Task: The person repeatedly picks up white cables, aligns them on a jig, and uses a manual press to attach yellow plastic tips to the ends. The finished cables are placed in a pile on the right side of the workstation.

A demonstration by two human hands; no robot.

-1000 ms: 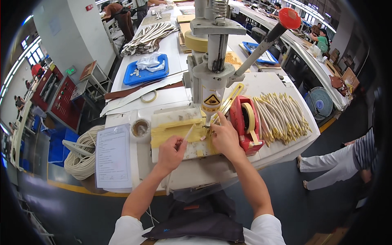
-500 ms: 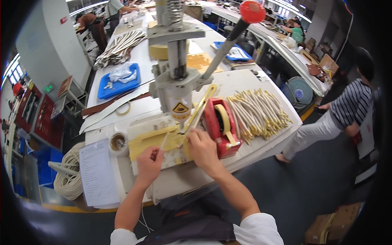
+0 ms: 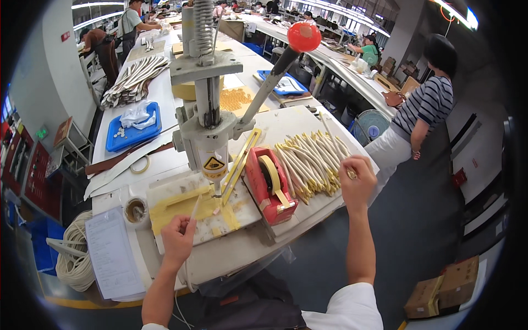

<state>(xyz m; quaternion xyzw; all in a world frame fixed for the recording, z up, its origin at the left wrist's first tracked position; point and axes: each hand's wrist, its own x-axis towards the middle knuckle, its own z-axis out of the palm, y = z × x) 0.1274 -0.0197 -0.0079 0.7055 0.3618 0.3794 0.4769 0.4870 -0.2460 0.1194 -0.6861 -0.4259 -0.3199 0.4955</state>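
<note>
My left hand (image 3: 178, 240) pinches a thin white cord (image 3: 196, 207) whose tip points up over the taped work board (image 3: 247, 215). The cord trails below the hand past the table's front edge. Farther right, my right hand (image 3: 358, 180) is closed at the near right side of a bundle of cut cords (image 3: 311, 162) with yellow ends. One cord piece (image 3: 330, 131) slants up and left from its fingers. Between the hands stand a lever press (image 3: 212, 121) with a red knob (image 3: 304, 37) and a red tape dispenser (image 3: 270, 184).
Left of the board are a tape roll (image 3: 136, 210), a paper sheet (image 3: 114, 253) and a cord coil (image 3: 75, 253). A blue tray (image 3: 133, 125) lies farther back. A person in a striped top (image 3: 422, 107) stands beyond the table's right side, near a fan (image 3: 369, 127).
My right hand has moved from below the press rightward to the cord bundle, a cut piece now in its fingers. My left hand still grips its cord near the board. The view has shifted.
</note>
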